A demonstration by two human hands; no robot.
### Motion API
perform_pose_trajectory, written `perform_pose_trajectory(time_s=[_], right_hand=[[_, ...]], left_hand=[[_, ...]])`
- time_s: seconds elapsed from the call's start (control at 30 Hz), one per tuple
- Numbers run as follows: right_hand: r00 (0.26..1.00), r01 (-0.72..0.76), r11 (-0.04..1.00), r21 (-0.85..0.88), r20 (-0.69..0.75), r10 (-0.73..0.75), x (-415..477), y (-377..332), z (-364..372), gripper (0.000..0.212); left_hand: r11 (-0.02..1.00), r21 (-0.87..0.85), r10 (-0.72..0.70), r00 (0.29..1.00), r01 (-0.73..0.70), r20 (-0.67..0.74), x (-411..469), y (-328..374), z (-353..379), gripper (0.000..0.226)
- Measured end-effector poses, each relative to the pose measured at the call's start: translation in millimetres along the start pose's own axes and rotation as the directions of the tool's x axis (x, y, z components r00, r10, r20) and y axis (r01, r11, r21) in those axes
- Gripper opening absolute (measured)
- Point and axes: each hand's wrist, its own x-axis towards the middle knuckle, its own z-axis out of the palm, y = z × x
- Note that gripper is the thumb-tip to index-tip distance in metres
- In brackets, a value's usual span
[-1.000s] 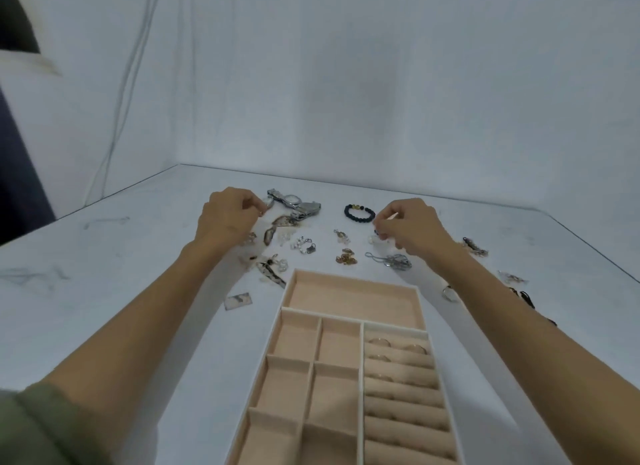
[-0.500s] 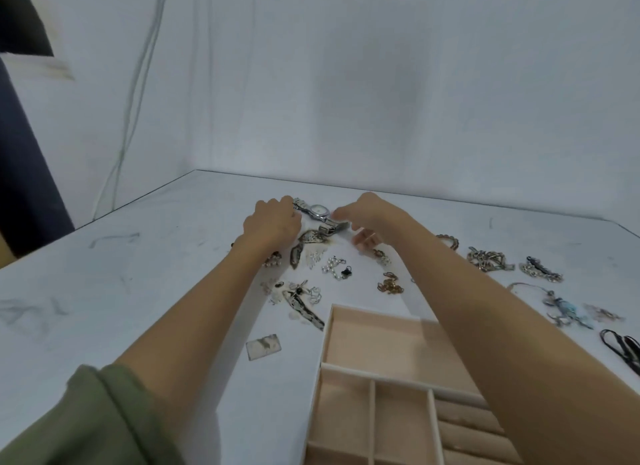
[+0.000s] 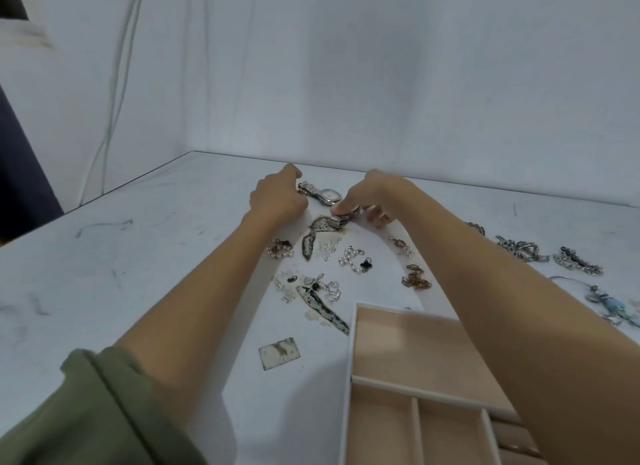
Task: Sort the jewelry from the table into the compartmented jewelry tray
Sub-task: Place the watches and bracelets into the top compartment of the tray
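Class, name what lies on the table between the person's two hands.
A silver wristwatch, in the head view; the left hand and right hand each hold an end of its band.

White table [image 3: 145, 263] bears scattered jewelry [image 3: 353, 260] and tray [image 3: 349, 378].

Silver watch [image 3: 327, 196] is held at both strap ends by left grip [image 3: 277, 199] and right grip [image 3: 367, 201], at desk [image 3: 138, 274] far side; loose jewelry [image 3: 351, 260] is scattered beyond tray [image 3: 398, 343].

One watch [image 3: 328, 195], one tray [image 3: 398, 343]
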Motion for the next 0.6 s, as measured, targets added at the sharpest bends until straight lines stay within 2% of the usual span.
perform_pose_trajectory(time_s=[0.13, 0.27, 0.33, 0.43, 0.5, 0.6], right_hand=[[0.997, 0.065, 0.996, 0.056, -0.040, -0.062, -3.5, -3.5, 6.6, 0.053], [0.992, 0.124, 0.967, 0.223, -0.061, -0.113, -12.3, -4.5, 10.1, 0.058], [0.987, 0.161, 0.934, 0.319, -0.080, -0.142, -20.3, -2.1, 7.8, 0.051], [0.981, 0.196, 0.871, 0.450, -0.082, -0.178, -36.1, 4.6, 1.0, 0.039], [0.977, 0.207, 0.817, 0.539, -0.074, -0.200, -51.1, 7.9, -7.1, 0.038], [0.977, 0.193, 0.737, 0.648, -0.057, -0.206, -72.9, 15.0, -19.9, 0.047]], left_hand=[[0.993, -0.108, 0.041, 0.999, -0.042, -0.005, -2.3, 1.7, -1.9, 0.049], [0.965, -0.260, 0.046, 0.999, -0.048, -0.014, -4.3, 0.3, -7.6, 0.046], [0.896, -0.445, 0.011, 1.000, 0.000, 0.024, -3.7, -1.6, -16.6, 0.045], [0.719, -0.691, -0.017, 0.996, 0.075, 0.090, -7.3, 1.9, -36.3, 0.044], [0.633, -0.769, 0.000, 0.994, 0.087, 0.112, -14.0, 7.6, -47.1, 0.044], [0.593, -0.802, 0.068, 0.988, 0.069, 0.136, -29.7, 18.3, -57.1, 0.042]])
